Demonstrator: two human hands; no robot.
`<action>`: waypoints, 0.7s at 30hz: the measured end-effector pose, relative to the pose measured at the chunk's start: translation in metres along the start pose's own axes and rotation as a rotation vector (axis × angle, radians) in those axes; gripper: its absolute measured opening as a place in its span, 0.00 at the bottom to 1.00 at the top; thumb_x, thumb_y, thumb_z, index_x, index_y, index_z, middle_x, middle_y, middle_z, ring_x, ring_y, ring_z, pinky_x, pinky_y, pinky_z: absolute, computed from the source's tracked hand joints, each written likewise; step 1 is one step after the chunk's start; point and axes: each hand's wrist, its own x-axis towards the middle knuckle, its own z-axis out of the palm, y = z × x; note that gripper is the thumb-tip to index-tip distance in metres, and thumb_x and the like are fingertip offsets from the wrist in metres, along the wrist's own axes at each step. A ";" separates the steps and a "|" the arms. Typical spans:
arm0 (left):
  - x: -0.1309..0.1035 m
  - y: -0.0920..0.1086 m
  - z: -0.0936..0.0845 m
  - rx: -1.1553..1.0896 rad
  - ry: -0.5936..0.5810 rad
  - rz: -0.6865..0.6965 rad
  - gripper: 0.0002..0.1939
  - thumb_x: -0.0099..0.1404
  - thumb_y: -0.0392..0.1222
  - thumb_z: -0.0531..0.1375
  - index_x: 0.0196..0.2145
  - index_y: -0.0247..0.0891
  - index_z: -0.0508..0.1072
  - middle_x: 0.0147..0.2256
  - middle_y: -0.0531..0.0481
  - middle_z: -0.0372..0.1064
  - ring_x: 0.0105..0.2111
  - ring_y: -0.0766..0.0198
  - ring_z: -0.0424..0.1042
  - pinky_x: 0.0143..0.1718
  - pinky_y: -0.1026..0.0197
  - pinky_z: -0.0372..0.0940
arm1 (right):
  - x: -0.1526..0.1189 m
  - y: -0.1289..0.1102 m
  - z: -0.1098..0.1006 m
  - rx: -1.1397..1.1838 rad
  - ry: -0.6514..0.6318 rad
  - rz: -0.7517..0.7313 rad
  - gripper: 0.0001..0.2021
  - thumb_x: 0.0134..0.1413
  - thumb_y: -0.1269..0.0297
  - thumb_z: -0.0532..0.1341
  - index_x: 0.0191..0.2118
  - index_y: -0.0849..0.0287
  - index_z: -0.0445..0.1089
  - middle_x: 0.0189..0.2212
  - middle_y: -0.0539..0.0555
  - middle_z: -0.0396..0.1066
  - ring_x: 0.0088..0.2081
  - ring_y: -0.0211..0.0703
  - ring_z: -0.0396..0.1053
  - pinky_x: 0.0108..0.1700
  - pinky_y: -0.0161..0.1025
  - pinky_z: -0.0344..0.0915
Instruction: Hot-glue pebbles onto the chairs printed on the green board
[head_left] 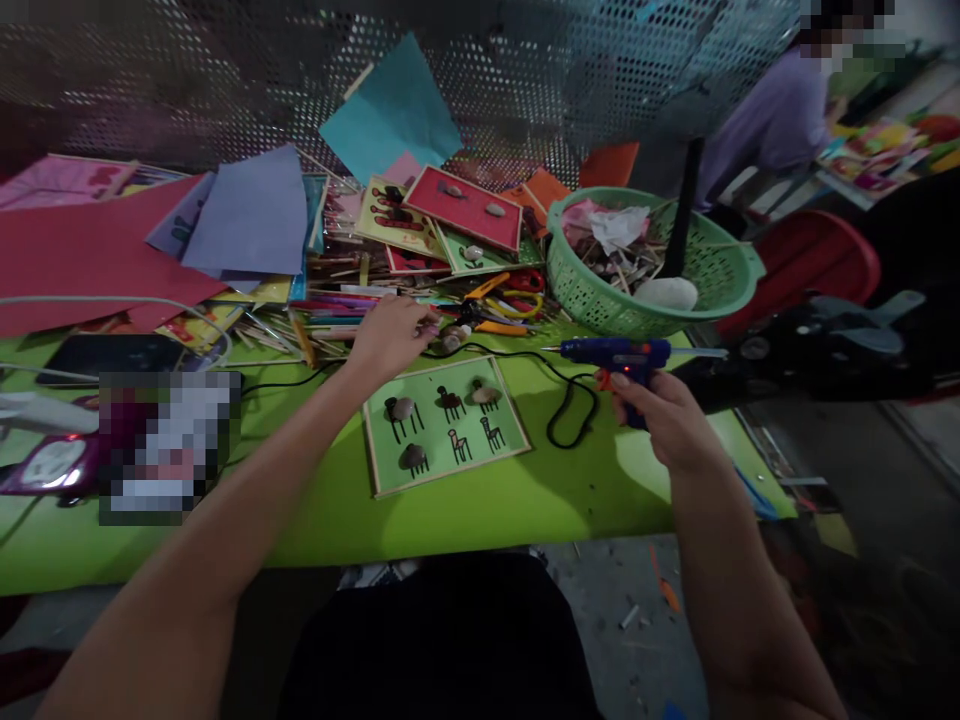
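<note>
My right hand (660, 405) is wrapped round the handle of a blue glue gun (615, 352), which points left. A small red light shows on the gun, and a clear glue stick (697, 352) juts from its rear. My left hand (396, 332) reaches over the back of a green picture card (435, 450), its fingers drawn together beside several small stones (452, 340). Whatever those fingers hold, if anything, is too small to make out. On the framed card are drawn chairs, some with stones on them.
Behind lie pliers with yellow handles (491, 287), pens, sticks and finished cards (465, 205). A green basket (577, 290) holds stones and scraps. A black cord (559, 425) loops across the green table (480, 520). A phone (112, 358) lies left; a person in purple (780, 120) is at far right.
</note>
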 end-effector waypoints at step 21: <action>0.025 0.014 0.003 0.143 -0.023 -0.160 0.13 0.66 0.47 0.61 0.39 0.37 0.81 0.43 0.37 0.79 0.50 0.42 0.73 0.49 0.46 0.68 | 0.016 0.003 0.026 -0.105 -0.130 0.103 0.24 0.49 0.39 0.68 0.30 0.58 0.70 0.17 0.47 0.67 0.23 0.38 0.62 0.29 0.37 0.56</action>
